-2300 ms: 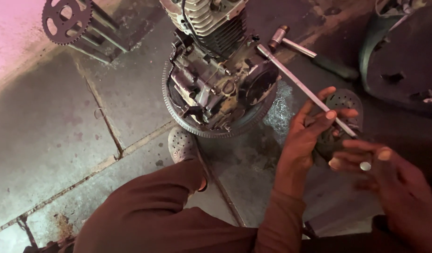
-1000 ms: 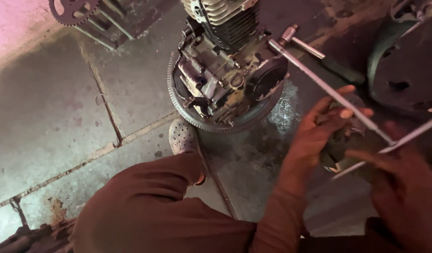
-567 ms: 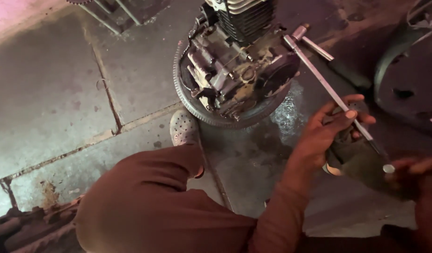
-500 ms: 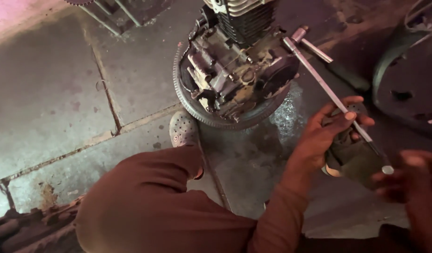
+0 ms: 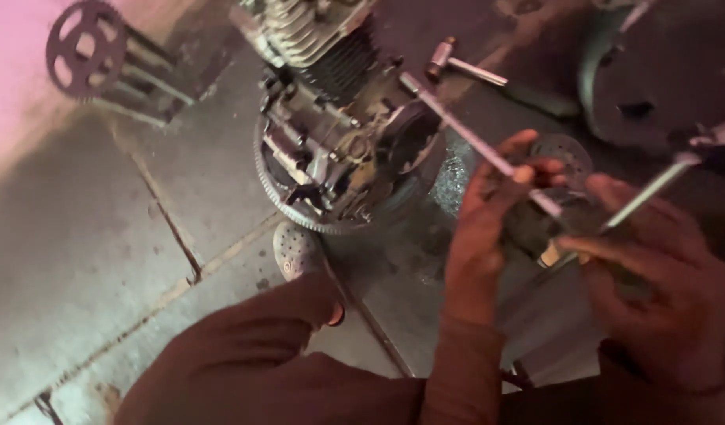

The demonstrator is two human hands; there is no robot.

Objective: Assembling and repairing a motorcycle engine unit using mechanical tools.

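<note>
**Inspector:** Two hands engaged, both at 3 o'clock of the frame. Left hand is closed around a dark part. Its thumb and forefinger also pin a long rod, which runs off toward 10 o'clock and ends against the engine.

**Clerk:** And the right?

**Inspector:** Right hand has its fingers narrowed on a thin bar. The bar's pale tip meets the part at its 6 o'clock edge.

**Clerk:** Step in hand?

**Inspector:** By my reading, the bar's tip is being seated into the part. How deep it sits, I cannot tell.

**Clerk:** What does the next move require?

**Inspector:** In my judgement, a firm left grip so the part cannot turn, and the bar kept in line with its seat. Surroundings noted: the engine rests on a toothed ring, and a sprocket lies at far 10 o'clock.
</note>
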